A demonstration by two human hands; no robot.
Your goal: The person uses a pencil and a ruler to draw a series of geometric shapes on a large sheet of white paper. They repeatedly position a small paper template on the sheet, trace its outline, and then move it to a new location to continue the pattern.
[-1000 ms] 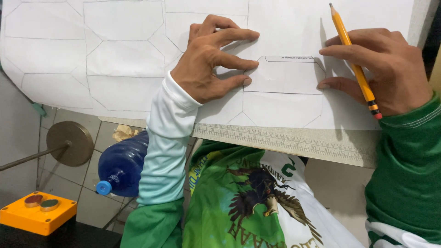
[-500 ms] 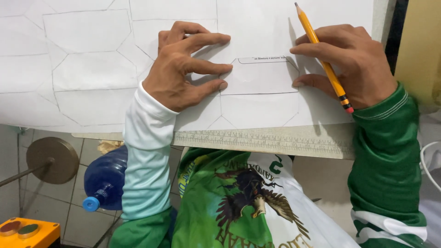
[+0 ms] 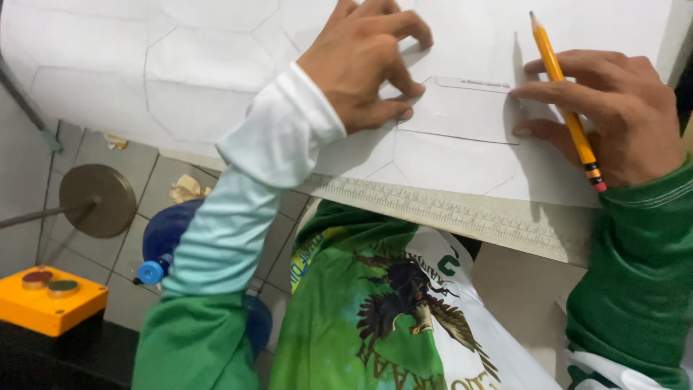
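My left hand (image 3: 364, 65) lies on a large white sheet (image 3: 180, 79) marked with pencilled hexagon outlines, its fingertips pressing the left edge of a small white paper template (image 3: 462, 112). My right hand (image 3: 613, 115) grips a yellow pencil (image 3: 567, 108), point up and eraser end down, while its fingers touch the template's right edge. The template lies flat on the sheet between both hands.
A table edge with a printed ruler scale (image 3: 447, 209) runs below the sheet. On the tiled floor to the left sit a blue bottle (image 3: 166, 242), a round metal disc on a rod (image 3: 97, 201), crumpled paper (image 3: 188, 189) and an orange button box (image 3: 47, 300).
The view has closed in and shifted. My left hand's fingers have curled inward onto the template's left edge. My right hand keeps the pencil and stays by the template's right edge.
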